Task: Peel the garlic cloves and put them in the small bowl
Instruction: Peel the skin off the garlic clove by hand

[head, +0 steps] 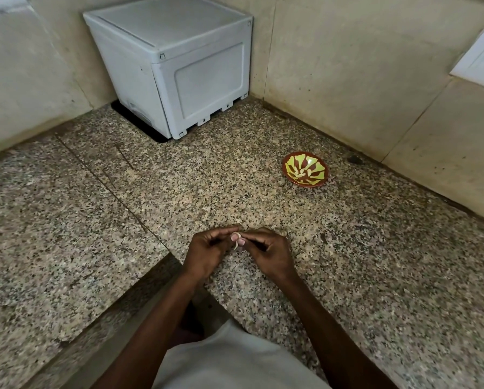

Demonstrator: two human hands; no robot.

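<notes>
One small bowl (pixel 305 169), one white box (pixel 173 66), two hands, and seemingly one garlic clove (pixel 236 236).

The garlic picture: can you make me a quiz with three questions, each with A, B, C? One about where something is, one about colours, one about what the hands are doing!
1. Where does the small bowl stand?
A. on the granite counter, near the right wall
B. on top of the white box
C. in the person's lap

2. What colours are inside the bowl?
A. blue and white
B. yellow-green and reddish brown
C. plain black

3. What are the hands doing?
A. lying flat on the counter
B. lifting the bowl
C. left hand and right hand pinching a garlic clove between them

Answers: 1 A, it sits on the speckled stone by the wall. 2 B, its pattern shows both. 3 C, the fingertips meet on the clove.
</notes>
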